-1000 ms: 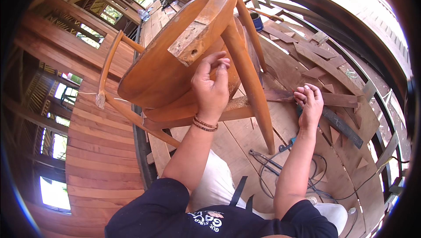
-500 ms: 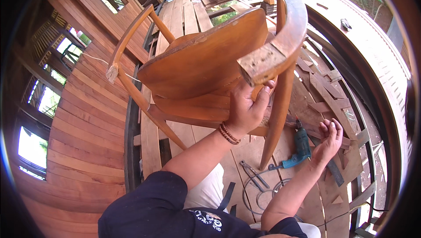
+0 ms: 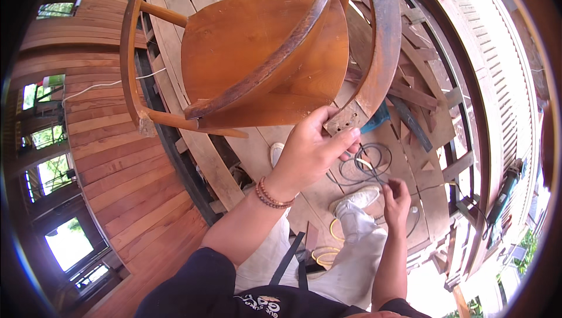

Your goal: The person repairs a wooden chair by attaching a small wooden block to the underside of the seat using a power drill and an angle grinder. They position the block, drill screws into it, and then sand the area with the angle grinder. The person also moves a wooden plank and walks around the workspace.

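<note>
My left hand (image 3: 310, 149) grips the sawn end of a curved rail (image 3: 379, 48) on a brown wooden chair (image 3: 257, 54). The chair is held up off the floor and tilted, its round seat facing me and a leg frame (image 3: 132, 72) sticking out to the left. My right hand (image 3: 397, 201) is lower, over my white trouser leg, with its fingers curled beside a thin black cable (image 3: 433, 188). Whether it holds the cable is unclear. A bead bracelet is on my left wrist.
A teal power drill (image 3: 377, 118) lies on the plank floor behind the rail end. Black cables (image 3: 363, 163) coil near my white shoe (image 3: 357, 198), and a yellow cable (image 3: 328, 242) loops by my leg. Wood offcuts (image 3: 410, 95) lie beyond; a power tool (image 3: 506, 189) rests at the railing on the right.
The chair has swung round, so its seat now faces me. My left hand has shifted to the rail's end. My right hand has drawn back from the drill toward my leg.
</note>
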The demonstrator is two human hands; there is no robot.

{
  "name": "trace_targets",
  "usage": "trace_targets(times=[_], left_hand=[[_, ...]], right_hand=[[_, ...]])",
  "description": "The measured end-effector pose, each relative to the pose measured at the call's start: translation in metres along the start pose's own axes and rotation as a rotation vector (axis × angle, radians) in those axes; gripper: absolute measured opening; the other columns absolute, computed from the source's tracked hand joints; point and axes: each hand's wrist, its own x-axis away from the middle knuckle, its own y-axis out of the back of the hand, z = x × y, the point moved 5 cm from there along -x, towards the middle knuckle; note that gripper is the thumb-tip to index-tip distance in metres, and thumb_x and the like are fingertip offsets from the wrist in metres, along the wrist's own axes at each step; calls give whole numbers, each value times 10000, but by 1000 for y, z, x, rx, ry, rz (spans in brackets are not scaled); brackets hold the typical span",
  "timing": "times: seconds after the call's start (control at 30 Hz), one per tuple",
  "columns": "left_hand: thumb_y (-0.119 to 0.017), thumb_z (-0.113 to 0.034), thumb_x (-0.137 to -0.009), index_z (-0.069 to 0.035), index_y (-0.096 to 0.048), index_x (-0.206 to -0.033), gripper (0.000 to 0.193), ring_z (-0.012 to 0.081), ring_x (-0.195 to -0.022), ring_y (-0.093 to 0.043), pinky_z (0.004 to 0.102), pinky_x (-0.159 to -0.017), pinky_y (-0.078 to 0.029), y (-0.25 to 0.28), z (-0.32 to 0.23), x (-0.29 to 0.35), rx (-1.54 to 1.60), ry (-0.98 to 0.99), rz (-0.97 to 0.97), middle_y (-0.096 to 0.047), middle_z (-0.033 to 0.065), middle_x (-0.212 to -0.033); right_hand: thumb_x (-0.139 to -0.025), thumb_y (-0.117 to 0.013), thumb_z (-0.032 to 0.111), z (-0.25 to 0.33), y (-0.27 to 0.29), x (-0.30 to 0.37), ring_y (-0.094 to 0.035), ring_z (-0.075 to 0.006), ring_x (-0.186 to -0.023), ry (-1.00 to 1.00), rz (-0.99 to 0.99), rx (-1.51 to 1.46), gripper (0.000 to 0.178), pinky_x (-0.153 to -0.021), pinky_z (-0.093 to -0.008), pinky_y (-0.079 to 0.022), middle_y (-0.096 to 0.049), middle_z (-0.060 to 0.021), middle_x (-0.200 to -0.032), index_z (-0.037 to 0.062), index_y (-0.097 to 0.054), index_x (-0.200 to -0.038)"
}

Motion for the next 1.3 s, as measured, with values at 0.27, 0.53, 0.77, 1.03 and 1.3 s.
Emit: trace_targets(times=[0.27,0.53,0.77,1.03,1.3], left_hand=[[-464,-346,-1020,25,-620,-1029,403,156,-724,-672,280,-673,-539,22,-9,-7,-57,172,34,-684,102,-832],[-509,-383,-1003,-11,-601,-1111,398,152,-789,-653,276,-699,-529,13,-21,2,-94,125,-64,-660,78,-935],[-574,-300,-984,-27,-594,-1047,282,127,-732,-653,242,-578,-523,2,-14,-22,-430,145,-17,-656,58,-879],[-528,-260,-995,-18,-577,-1177,307,164,-818,-653,278,-664,-537,9,-24,8,-126,170,-191,-668,96,-944],[-466,-36,-942,9,-619,-1116,236,119,-619,-598,246,-610,-517,10,100,145,-489,416,-336,-619,55,-730]], right_hand=[[-841,-626,138,-178,76,255,-650,-196,-606,-828,-161,-41,257,-513,-282,-510,-642,-147,-769,-77,-579,-974],[-786,-684,431,-158,11,359,-680,-339,-962,-872,214,273,480,-808,-421,-512,-694,-230,-978,17,-699,-1027],[-770,-692,300,-144,32,308,-690,-298,-853,-829,-15,323,348,-769,-391,-524,-705,-186,-891,18,-692,-974],[-811,-688,167,25,275,90,-568,-361,-1066,-26,-870,531,430,-943,-437,-440,-605,-204,-1112,-20,-550,-1173],[-812,-668,478,6,441,-104,-548,-441,-1180,-580,-593,881,763,-977,-487,-466,-541,-280,-1273,-49,-416,-1302]])
